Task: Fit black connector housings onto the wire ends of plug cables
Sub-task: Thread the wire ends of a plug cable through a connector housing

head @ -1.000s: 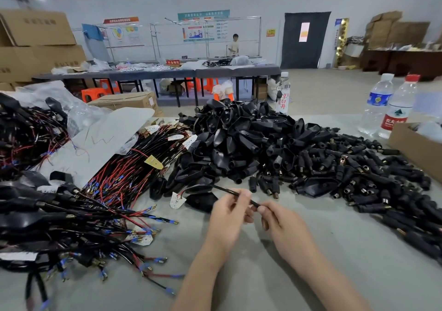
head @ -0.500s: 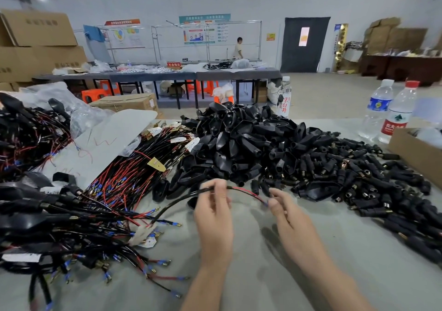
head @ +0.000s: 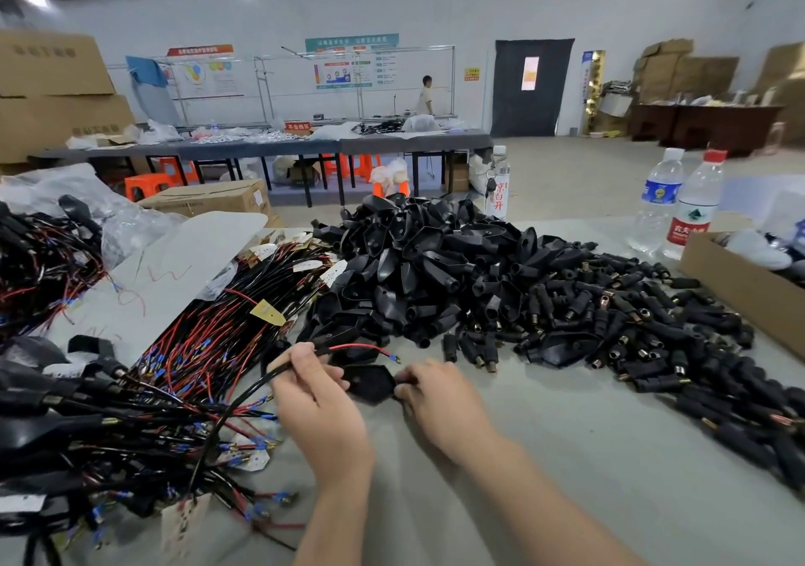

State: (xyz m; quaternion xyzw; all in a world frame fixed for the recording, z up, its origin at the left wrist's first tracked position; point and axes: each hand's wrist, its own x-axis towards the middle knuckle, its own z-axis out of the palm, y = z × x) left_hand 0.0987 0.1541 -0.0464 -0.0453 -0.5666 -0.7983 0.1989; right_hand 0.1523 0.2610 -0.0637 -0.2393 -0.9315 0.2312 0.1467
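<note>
- Workshop hall with white walls behind; looked down onto a grey bench (head: 566,456) with a big heap of black connector housings (head: 427,269) at its middle.
- Found the left hand (head: 322,413) just in front of the heap, fingers (head: 305,358) curled round a black plug cable (head: 244,395) and pinching it near its end.
- Saw a red wire (head: 357,346) run rightward out of that grip, ending in a small terminal held free above the bench, close to the heap's front edge.
- Found the right hand (head: 440,404) also just in front of the heap, fingertips pinching the right end of a single black housing (head: 370,384).
- Saw that housing held between both hands, just nearer than the red wire, its left edge against the left hand; wire end outside it, not yet fitted.
- Noted a bundle of red and black cables (head: 209,347) with paper tags touching the heap's left side, more of them tangled nearer on that side.
- Noted a spread of small barrel plugs (head: 653,334) running right from the heap.
- Spotted two water bottles (head: 657,199) and a cardboard box (head: 740,286) right of the heap.
- Made out a person (head: 424,95) standing far behind the heap.
</note>
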